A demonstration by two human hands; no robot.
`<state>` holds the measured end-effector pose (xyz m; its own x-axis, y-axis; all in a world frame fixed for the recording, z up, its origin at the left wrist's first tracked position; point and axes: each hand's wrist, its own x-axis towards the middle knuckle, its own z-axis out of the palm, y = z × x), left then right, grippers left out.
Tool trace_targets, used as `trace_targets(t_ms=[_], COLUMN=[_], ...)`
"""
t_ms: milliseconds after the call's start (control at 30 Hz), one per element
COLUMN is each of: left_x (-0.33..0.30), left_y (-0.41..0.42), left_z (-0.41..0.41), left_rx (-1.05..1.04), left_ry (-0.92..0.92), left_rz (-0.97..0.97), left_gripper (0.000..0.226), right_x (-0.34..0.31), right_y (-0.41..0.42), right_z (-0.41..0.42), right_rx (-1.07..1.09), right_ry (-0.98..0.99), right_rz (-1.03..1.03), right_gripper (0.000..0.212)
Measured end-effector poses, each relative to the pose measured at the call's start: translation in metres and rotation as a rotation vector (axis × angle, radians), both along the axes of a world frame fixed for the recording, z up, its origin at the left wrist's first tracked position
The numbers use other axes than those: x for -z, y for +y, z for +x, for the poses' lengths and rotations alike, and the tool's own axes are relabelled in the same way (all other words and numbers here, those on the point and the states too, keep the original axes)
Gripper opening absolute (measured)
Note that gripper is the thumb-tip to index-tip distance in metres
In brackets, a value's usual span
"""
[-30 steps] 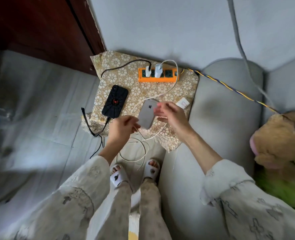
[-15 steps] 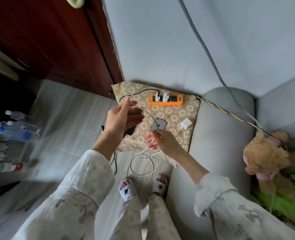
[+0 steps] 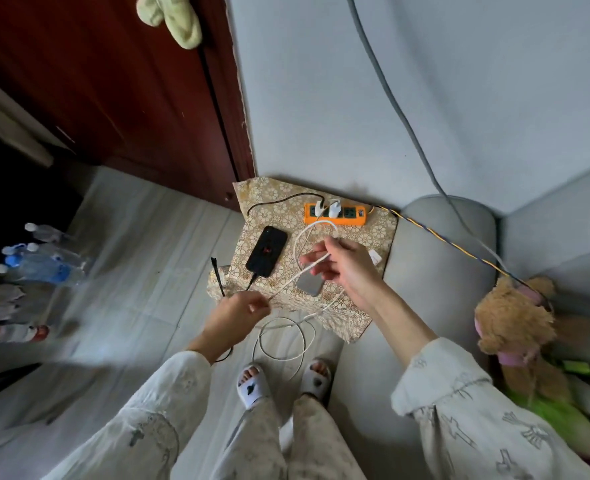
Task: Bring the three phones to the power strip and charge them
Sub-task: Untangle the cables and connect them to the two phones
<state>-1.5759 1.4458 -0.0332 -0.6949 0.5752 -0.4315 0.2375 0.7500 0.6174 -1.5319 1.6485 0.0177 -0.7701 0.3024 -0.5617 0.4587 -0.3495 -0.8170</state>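
An orange power strip lies at the back of a small stand covered in patterned cloth, with two white chargers plugged in. A black phone lies face down on the cloth, a black cable in its near end. A silver phone lies on the cloth, partly hidden under my right hand. That hand holds a stretch of white cable above it. My left hand pinches the same cable's end near the stand's front edge. A white charger block peeks out behind my right hand.
More white cable coils on the floor by my slippered feet. A grey sofa arm stands right of the stand, with plush toys on the seat. Several water bottles lie on the floor at left. A red-brown door is behind.
The silver phone has gone from my hands onto the cloth. My left hand dropped from above the stand to its front edge, and the white cable is now stretched between both hands.
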Motion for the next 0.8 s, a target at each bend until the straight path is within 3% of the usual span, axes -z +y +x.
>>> trace_targets(t_ms=[100,233,300,500,633,700,800], left_x=[-0.009,-0.037,-0.05,-0.072,-0.082,-0.086,-0.09], left_y=[-0.011,-0.003,0.003,0.004,-0.003,-0.008,-0.019], left_z=[-0.009,-0.016,-0.012,0.01,0.018,0.021,0.024], left_rx=[-0.093,-0.174,-0.105,0.051,0.118,0.123,0.067], left_ry=[0.101,0.28,0.339,0.385,0.246,0.186,0.104], left_rz=[-0.018,0.097,0.169,0.25,0.288,0.286,0.255], left_gripper=[0.015,0.012,0.012,0.012,0.026,0.032,0.034], right_x=[0.002,0.009,0.009,-0.012,-0.022,-0.024,-0.021], right_y=[0.007,0.008,0.005,-0.015,-0.041,-0.049,-0.051], right_z=[0.013,0.04,0.043,0.011,-0.013,-0.02,-0.027], right_rx=[0.011,-0.341,-0.414,-0.202,-0.311,-0.232,0.075], right_ry=[-0.169,-0.505,-0.531,-0.265,-0.304,-0.323,-0.266], right_rz=[0.161,0.44,0.48,0.024,-0.123,-0.338,-0.586], right_gripper=[0.026,0.033,0.034,0.04,0.047,0.041,0.015])
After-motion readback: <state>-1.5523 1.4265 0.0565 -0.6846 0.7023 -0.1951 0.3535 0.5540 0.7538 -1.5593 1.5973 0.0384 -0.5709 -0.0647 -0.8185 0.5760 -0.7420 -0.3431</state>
